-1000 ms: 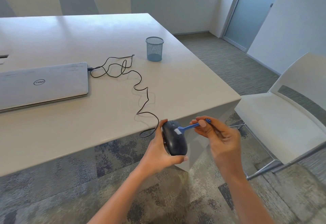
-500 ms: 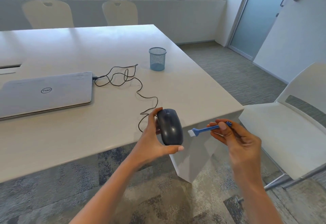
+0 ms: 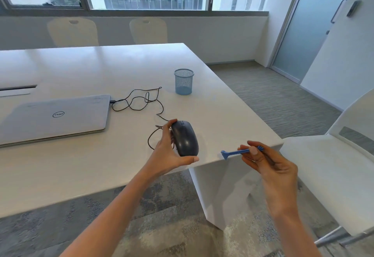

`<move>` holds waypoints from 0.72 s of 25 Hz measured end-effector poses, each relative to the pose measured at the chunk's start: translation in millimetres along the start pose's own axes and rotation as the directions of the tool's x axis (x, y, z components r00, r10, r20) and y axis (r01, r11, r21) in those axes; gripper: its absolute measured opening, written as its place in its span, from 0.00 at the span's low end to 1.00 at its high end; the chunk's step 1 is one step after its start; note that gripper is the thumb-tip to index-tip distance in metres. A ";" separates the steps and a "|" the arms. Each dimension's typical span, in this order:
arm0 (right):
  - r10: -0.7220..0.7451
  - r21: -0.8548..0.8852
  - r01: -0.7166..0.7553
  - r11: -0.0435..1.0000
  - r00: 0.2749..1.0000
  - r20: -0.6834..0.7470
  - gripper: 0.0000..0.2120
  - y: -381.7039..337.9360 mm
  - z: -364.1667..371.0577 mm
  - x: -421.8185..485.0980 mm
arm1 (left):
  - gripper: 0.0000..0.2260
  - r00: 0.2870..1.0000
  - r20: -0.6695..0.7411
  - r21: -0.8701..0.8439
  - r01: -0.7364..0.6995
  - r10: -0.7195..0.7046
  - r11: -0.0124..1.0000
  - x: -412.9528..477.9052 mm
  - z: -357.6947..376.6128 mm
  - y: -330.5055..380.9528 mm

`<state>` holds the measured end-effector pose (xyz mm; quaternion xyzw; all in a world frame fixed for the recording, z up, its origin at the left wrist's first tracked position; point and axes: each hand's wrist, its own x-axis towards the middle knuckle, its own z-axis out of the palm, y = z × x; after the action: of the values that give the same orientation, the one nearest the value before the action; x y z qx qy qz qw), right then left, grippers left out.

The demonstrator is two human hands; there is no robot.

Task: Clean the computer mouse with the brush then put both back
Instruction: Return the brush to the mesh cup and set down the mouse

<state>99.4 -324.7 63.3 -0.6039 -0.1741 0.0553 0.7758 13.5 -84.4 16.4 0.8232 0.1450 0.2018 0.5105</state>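
Observation:
My left hand (image 3: pixel 168 152) grips a dark wired computer mouse (image 3: pixel 185 138), holding it over the near right part of the white table (image 3: pixel 85 163). Its black cable (image 3: pixel 139 101) loops back across the table to a closed silver laptop (image 3: pixel 54 117). My right hand (image 3: pixel 269 163) pinches the handle of a small blue brush (image 3: pixel 235 152) with white bristles pointing left. The brush hangs over the table's near corner, a short gap to the right of the mouse and not touching it.
A blue mesh pen cup (image 3: pixel 183 82) stands on the table behind the mouse. A white chair (image 3: pixel 332 167) sits close on the right. Two more chairs (image 3: pixel 148 31) line the far side under the window. A glass door (image 3: pixel 303 34) is at the back right.
The brush has left the mouse and moved right. My left hand has carried the mouse up and forward from below the table edge to over the tabletop.

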 end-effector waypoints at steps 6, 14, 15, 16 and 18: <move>-0.003 0.040 0.002 0.999 1.000 0.007 0.07 8.0 26.1 41.7 | 0.51 1.000 -0.013 0.046 0.021 -0.020 0.999 20.5 -2.2 -16.4; -0.018 0.027 0.018 0.999 1.000 0.021 0.06 38.0 76.6 120.1 | 0.50 0.999 -0.038 0.045 0.034 -0.032 0.998 84.1 -38.5 -39.4; -0.025 0.014 0.025 1.000 1.000 0.016 0.07 40.5 84.3 131.4 | 0.50 0.999 -0.039 0.043 0.039 -0.037 0.998 91.7 -42.9 -43.1; -0.034 0.003 0.034 0.999 0.999 0.011 0.07 43.2 93.6 144.3 | 0.50 0.999 -0.037 0.044 0.040 -0.038 0.998 99.9 -48.2 -46.8; -0.049 -0.007 0.049 0.999 0.999 0.006 0.08 46.8 112.9 169.1 | 0.50 0.999 -0.021 0.049 0.035 -0.034 0.998 113.6 -55.5 -53.6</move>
<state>225.0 -158.6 76.6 -0.6020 -0.1912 0.0376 0.7744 84.7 33.0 11.2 0.8308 0.1692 0.1974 0.4921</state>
